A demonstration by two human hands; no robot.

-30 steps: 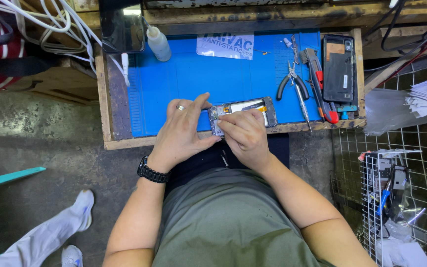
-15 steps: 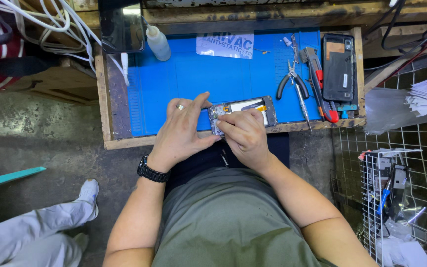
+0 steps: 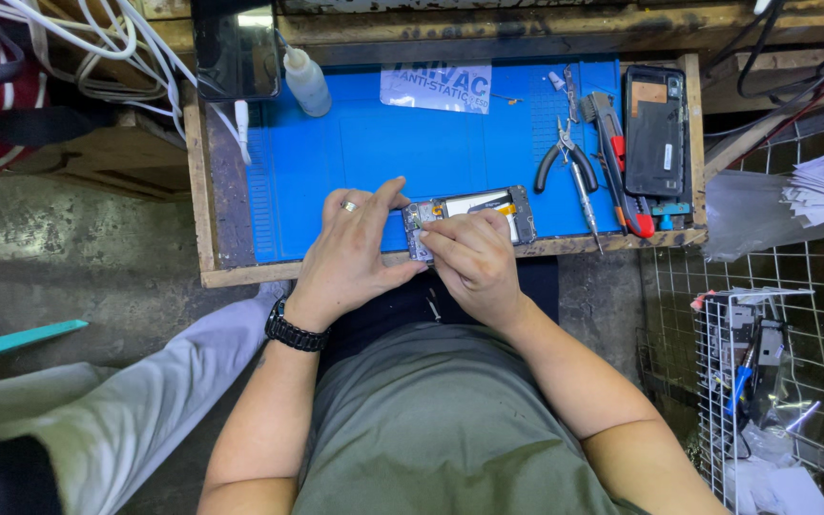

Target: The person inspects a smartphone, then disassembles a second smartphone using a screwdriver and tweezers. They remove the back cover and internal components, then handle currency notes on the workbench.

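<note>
Phone (image 3: 474, 215) lay opened at mat (image 3: 336, 172) front edge | left hand (image 3: 350, 253) clamped its left end | right hand (image 3: 474, 257) pinched narrow on its lower edge | I judged risk: a slip could tear the flex or tip phone off the edge.

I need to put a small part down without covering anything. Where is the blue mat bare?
The blue mat is bare in its middle, between the squeeze bottle and the pliers, above the opened phone under the left hand and right hand. The right edge is crowded: pliers, utility knife, black phone back.
</note>
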